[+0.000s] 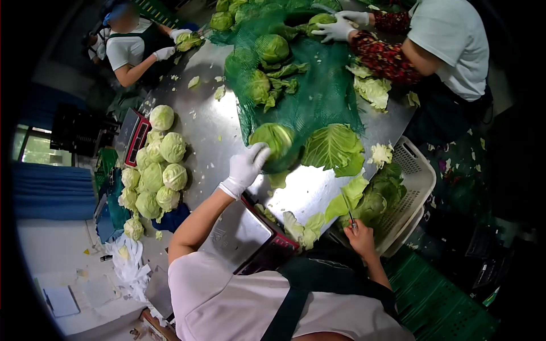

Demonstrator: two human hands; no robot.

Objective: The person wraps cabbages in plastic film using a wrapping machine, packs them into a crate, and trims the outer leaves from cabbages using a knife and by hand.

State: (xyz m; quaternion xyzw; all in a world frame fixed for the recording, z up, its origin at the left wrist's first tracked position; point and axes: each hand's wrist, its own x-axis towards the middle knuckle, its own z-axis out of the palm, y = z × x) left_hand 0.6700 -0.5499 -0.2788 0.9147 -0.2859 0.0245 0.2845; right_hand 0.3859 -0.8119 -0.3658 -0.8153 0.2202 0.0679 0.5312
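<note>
My left hand (245, 166), in a white glove, is closed at the near left side of a cabbage (274, 140) that lies at the front edge of a green mesh net (327, 85). Part of that cabbage is covered by the mesh. Bare, my right hand (362, 238) grips a small knife (351, 215), its blade pointing away from me. Loose pale leaves (354, 192) are by the blade. Between the hands, a large outer cabbage leaf (334, 149) lies spread on the metal table (205, 122). More cabbages (272, 49) rest on or under the net farther back.
A pile of trimmed cabbages (152, 181) stands at left beside a red scale (134, 139). Another scale (239, 233) is under my left arm. A white basket (414, 170) with leaves is at right. Gloved co-workers (449, 45) handle cabbages across the table. Green crates (438, 295) lie lower right.
</note>
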